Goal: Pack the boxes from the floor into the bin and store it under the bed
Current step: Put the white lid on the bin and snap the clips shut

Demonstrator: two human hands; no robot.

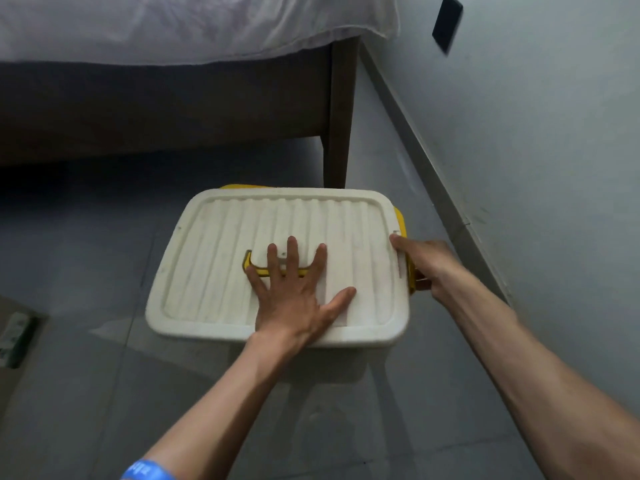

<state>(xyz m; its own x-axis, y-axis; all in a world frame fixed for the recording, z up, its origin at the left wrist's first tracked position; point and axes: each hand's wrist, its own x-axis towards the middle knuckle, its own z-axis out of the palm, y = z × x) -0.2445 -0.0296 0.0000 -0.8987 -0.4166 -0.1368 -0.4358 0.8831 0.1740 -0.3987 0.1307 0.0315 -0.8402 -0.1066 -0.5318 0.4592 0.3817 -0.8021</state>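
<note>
The bin (207,271) stands on the grey floor in front of the bed, closed by a ribbed white lid with a yellow handle (251,266) set in its middle. My left hand (298,296) lies flat on the lid with fingers spread over the handle. My right hand (420,265) grips the lid's right edge at the yellow side latch (411,278). The bin's contents are hidden under the lid. No loose boxes show on the floor near it.
The bed (156,109) has a dark wooden frame, a leg (337,133) just behind the bin, and a white sheet (173,26) hanging over. A dark gap (86,181) opens under the frame. A wall (519,150) runs close on the right. A cardboard piece (14,337) lies at the left edge.
</note>
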